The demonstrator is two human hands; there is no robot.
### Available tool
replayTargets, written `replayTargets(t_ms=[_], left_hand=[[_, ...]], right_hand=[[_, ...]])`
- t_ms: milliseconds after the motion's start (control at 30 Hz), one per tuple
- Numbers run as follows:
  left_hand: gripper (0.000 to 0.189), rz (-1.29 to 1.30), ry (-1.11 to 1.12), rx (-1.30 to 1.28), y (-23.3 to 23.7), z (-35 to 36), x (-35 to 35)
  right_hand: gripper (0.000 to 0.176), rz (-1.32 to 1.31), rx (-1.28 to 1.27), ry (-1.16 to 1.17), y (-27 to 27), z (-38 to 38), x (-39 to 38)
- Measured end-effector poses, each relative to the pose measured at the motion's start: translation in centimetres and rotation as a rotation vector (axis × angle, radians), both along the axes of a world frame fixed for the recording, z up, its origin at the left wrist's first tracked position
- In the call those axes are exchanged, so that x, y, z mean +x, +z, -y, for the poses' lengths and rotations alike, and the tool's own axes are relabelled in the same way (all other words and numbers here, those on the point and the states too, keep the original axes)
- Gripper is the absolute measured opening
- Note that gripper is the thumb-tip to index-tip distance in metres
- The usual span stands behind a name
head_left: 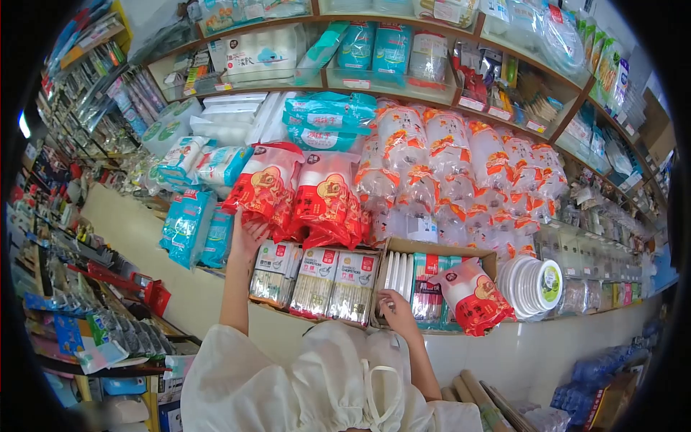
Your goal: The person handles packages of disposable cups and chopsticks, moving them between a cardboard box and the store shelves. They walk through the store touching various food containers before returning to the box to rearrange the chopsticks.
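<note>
At the lower edge of a red and white package (265, 189) is my left hand (250, 229), its thumb and fingers closed on the package's bottom corner. Beside it lies a similar red package (322, 198). My right hand (393, 307) rests at the front edge of a cardboard box (491, 265), with loosely bent fingers apart and nothing visible in them. That box holds white and teal packs, and another red package (473, 294) lies tilted over its right side. Between my hands, bundles of packed chopsticks (314, 282) stand in a second box.
Stacks of clear bags with orange print (439, 162) fill the shelf behind. Teal packs (186, 227) lie at the left, and white round plates (529, 288) stand at the right. Upper shelves (417, 88) curve above. Rolled items (479, 402) stand below at the right.
</note>
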State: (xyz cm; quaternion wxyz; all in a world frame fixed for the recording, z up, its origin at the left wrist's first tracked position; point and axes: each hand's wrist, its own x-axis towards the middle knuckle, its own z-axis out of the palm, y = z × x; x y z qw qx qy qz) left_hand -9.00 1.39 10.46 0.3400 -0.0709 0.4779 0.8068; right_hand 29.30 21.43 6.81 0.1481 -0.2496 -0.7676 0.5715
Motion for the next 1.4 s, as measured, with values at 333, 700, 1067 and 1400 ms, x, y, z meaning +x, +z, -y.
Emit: replayTargets(t_ms=[333, 700, 1067, 1400], left_hand=[[0.089, -0.075, -0.06, -0.135, -0.3, -0.7, -3.4], [0.066, -0.213, -0.084, 0.178, -0.3, 2.0, 6.7], [0.052, 0.08, -0.728, 0.206, 3.4, -11.6, 25.4], [0.062, 0.221, -1.194, -0.082, -0.3, -26.0, 33.2]], right_hand=[[0.027, -0.039, -0.107, -0.114, 0.4, 1.5, -2.8], [0.028, -0.09, -0.048, -0.048, 1.0, 0.7, -1.6], [0.025, -0.158, -0.073, -0.197, -0.5, -0.6, 4.9], [0.021, -0.219, -0.197, -0.294, -0.5, -0.1, 9.9]])
